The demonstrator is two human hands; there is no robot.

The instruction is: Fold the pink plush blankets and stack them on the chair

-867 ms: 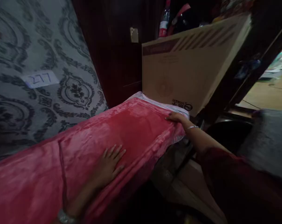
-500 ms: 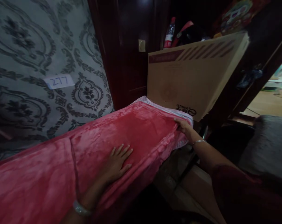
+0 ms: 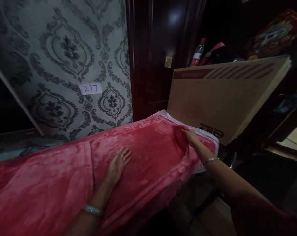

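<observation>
A red plush blanket (image 3: 148,154) lies spread over a long narrow surface, with a fold line across its left part. On its middle rests my left hand (image 3: 117,164), palm turned partly up and fingers apart, holding nothing. At the far right end my right hand (image 3: 190,137) is closed on the blanket, pinching a raised fold between thumb and fingers. Beneath the blanket's far edge a pale striped cloth (image 3: 209,133) shows. What lies under the cloths is hidden.
A large cardboard box (image 3: 212,95) stands behind the far end, with a red-labelled bottle (image 3: 198,53) behind its top edge. A dark wooden door (image 3: 150,65) and a patterned wall (image 3: 69,55) with a paper marked 277 (image 3: 91,88) border the left side.
My right hand has gone from lying on the blanket's edge to lifting a pinched fold of it. My left hand has rolled from palm down onto its side. The view has swung left.
</observation>
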